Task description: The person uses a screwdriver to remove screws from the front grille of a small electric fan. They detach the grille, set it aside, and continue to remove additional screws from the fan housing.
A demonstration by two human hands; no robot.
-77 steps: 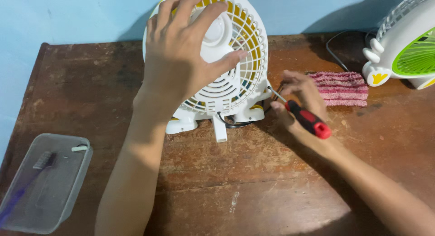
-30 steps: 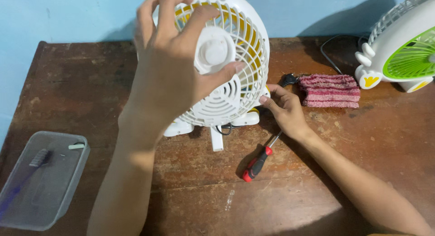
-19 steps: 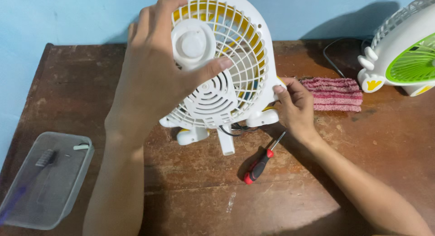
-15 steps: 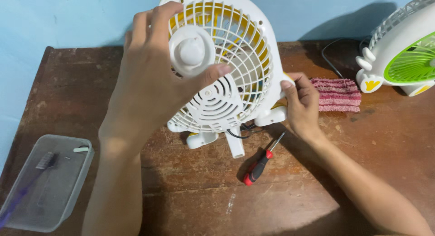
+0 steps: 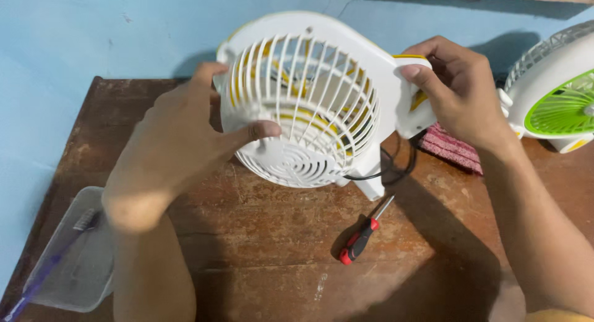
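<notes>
A small white table fan [image 5: 309,111] with yellow blades is lifted off the brown wooden table [image 5: 266,248] and tilted. My left hand [image 5: 179,142] grips the left side of its round front grille, thumb across the ribs. My right hand [image 5: 461,90] holds the fan's base at the right. A black cord hangs from under the fan. A screwdriver [image 5: 362,235] with a red and black handle lies loose on the table below the fan, touched by neither hand.
A second white fan with green blades [image 5: 557,105] stands at the right edge. A pink striped cloth [image 5: 455,150] lies beside it. A clear plastic box [image 5: 77,254] with a toothbrush in it sits at the front left corner. A blue wall rises behind.
My right hand put the screwdriver down on the table and took hold of the fan's base. Both hands then lifted and tipped the fan up off the table.
</notes>
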